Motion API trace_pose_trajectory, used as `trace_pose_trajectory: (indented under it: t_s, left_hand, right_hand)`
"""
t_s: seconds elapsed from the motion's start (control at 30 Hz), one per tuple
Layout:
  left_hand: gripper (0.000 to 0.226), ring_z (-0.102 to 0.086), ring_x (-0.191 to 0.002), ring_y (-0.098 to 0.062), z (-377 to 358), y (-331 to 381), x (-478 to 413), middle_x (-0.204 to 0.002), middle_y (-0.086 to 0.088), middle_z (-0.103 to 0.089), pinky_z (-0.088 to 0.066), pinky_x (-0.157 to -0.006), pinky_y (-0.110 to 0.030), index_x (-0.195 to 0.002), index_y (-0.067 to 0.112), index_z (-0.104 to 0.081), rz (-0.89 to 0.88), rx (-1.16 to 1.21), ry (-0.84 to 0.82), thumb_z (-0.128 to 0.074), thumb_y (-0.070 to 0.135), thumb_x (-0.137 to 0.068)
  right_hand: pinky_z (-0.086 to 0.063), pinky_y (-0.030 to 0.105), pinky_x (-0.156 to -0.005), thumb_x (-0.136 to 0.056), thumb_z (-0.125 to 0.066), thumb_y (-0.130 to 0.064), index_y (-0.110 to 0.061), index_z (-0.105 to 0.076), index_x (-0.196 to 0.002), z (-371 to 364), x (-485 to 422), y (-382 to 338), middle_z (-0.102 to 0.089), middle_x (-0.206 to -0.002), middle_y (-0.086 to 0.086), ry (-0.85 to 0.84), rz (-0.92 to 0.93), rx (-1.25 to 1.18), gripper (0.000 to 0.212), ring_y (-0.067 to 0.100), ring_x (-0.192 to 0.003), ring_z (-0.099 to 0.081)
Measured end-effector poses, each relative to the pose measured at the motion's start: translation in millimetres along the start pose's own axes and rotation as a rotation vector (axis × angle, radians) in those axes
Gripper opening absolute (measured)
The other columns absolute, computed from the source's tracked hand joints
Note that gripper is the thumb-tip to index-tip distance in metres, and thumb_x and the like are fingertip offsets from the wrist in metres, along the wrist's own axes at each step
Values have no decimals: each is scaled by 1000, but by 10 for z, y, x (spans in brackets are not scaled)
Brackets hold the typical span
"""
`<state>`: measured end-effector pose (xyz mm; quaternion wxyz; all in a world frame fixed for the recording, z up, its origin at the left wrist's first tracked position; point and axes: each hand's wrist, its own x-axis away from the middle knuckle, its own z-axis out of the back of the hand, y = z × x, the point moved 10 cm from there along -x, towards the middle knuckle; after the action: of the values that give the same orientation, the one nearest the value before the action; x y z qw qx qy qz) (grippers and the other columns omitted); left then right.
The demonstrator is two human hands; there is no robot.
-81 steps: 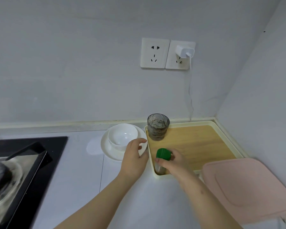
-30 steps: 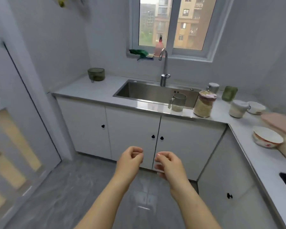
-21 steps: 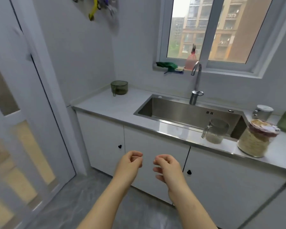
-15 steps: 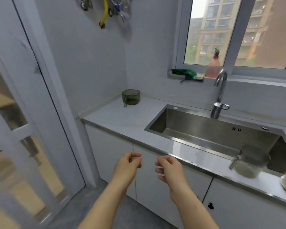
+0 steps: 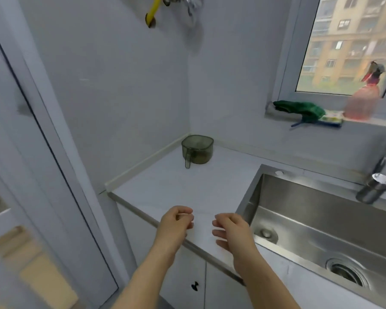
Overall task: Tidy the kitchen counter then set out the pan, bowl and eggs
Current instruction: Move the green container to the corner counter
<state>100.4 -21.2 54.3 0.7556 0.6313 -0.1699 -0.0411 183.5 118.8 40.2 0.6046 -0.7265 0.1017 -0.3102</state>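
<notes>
Over pale counter (image 5: 176,190) edge, left hand (image 5: 175,226), right hand (image 5: 234,233) loosely curled, empty, green jug (image 5: 197,150) behind

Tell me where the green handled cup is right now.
In the head view, the green cup stands upright on the counter, in the far corner where the walls meet, left of the sink.

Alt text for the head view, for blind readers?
Left hand and right hand, empty and loosely curled, hover over the front edge of a pale grey counter. A translucent green handled cup stands in the far corner; a stainless steel sink lies to the right.
</notes>
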Motion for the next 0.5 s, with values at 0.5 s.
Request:
trace_pose_trajectory:
  t_s: [0.5]
  left_hand:
    - [12, -59, -86, -18, -140, 391, -2613, -103, -7, -60, -48, -79, -32, -97, 16, -58, 127, -50, -31, -49, 11, -94]
  right_hand:
    - [-48, 29, -71, -94, -51, -17, -16, -58, -89, -422, -2001, -498, -63, -94, 5, 116, -96, -25, 8, 19, -81, -59]
